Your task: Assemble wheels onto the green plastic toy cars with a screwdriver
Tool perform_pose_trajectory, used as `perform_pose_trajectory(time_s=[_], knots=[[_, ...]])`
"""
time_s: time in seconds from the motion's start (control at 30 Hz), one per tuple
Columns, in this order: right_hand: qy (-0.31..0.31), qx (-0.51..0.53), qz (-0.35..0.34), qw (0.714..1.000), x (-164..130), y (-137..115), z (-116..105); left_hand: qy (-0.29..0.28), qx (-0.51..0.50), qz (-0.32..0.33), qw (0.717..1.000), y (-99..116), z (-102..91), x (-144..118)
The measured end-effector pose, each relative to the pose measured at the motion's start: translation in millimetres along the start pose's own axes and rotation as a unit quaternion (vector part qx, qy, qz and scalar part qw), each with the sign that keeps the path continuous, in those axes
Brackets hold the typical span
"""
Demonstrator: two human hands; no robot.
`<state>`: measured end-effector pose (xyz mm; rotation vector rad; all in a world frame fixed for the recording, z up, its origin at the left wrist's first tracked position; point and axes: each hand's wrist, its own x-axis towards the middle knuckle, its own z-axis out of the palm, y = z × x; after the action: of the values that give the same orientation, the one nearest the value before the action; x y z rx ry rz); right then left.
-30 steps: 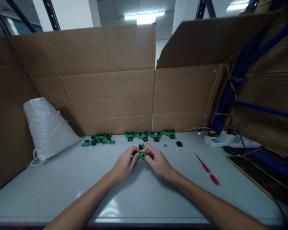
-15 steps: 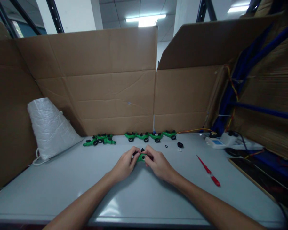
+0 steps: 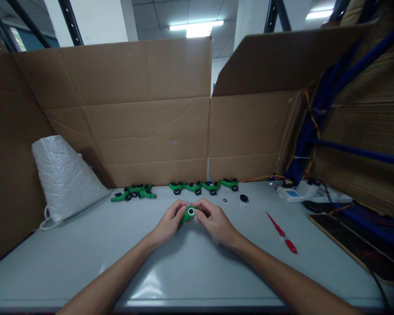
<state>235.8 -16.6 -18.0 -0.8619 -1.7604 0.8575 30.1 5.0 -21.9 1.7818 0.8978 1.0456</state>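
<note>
Between my fingertips, just above the table, is a small green toy car (image 3: 185, 216). A white ring with a dark centre (image 3: 191, 211) shows on the side facing me. My left hand (image 3: 168, 222) is closed on the car's left end. At its right end my right hand (image 3: 218, 222) pinches it, thumb beside the white ring. My fingers hide much of the car. Beyond the hands stand several green toy cars with black wheels (image 3: 193, 188) in a row, and more green toy cars (image 3: 134, 192) are clustered to the left.
A black wheel (image 3: 244, 198), a small black ring (image 3: 225, 200) and a small white ring (image 3: 243, 204) lie right of my hands. Nearer is a red screwdriver (image 3: 282, 233). A white padded bag (image 3: 65, 179) stands left, a power strip (image 3: 292, 194) right. Cardboard (image 3: 151, 131) walls the back.
The toy car has been turned in my fingers, so its side faces me more. A white ring now shows where a dark hole was seen. Both hands still hold it.
</note>
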Motion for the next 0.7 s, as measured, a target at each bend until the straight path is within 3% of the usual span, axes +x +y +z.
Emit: perform_pose_trajectory(time_s=[0.3,0.7], knots=[[-0.018,-0.023,-0.029,0.999,-3.5,1.9,0.5,-0.008,-0.053,-0.042,0.998,-4.0,-1.6,-0.7],[-0.032,-0.101,-0.08,0.991,-5.8,-0.4,0.4,0.022,0.01,0.033,0.999,-1.1,-3.5,1.0]])
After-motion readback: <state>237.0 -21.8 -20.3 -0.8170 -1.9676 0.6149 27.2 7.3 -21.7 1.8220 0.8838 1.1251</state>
